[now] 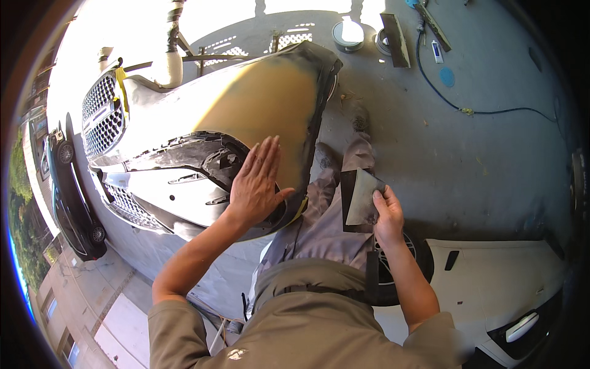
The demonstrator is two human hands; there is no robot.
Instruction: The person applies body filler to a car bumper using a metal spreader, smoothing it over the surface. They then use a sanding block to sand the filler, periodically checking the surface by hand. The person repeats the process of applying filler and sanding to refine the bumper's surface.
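Note:
A detached car front body section (166, 104), with grilles (99, 111) at its left end and a dark opening in its middle, lies before me. It has a tan sanded-looking patch (270, 98) toward the right. My left hand (258, 181) is flat, fingers stretched out, on or just over the panel beside the dark opening; contact is hard to tell. My right hand (388, 216) grips a thin grey sheet (364, 197) by its right side, with a black sheet (348, 184) behind it, in front of my legs at the panel's right.
A white car (485, 277) with a dark wheel (399, 264) is close at my lower right. A hose (510, 112), a can (347, 35) and dark boards (395, 40) lie on the floor (479, 172) at the upper right. A dark car (70, 197) stands at far left.

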